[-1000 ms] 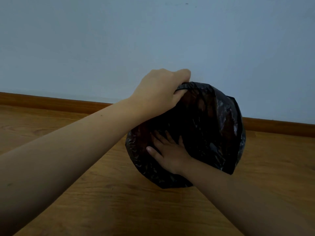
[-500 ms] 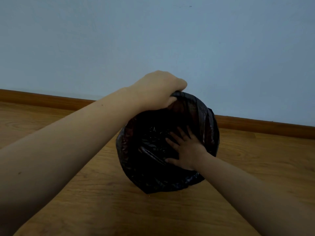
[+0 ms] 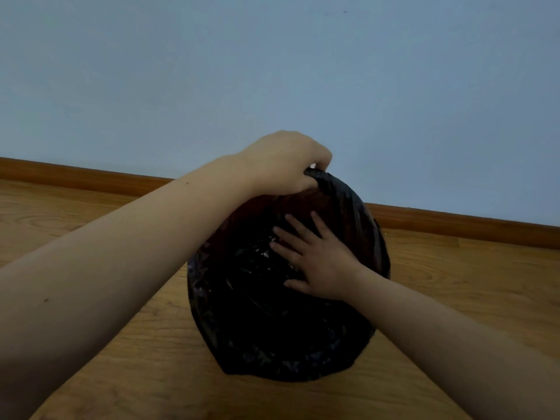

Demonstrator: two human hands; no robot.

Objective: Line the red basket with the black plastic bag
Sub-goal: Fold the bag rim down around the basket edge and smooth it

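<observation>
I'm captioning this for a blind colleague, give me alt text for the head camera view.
A person's left hand grips the far edge of a black plastic bag over a round basket, while the right hand presses flat inside the bag. It stands on a wooden floor near a pale blue wall.

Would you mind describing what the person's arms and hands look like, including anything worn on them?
Both forearms are bare, with no sleeves in view. The left hand and right hand wear no gloves, rings, watch or bracelets that can be seen. The left forearm shows a few small dark spots.
</observation>
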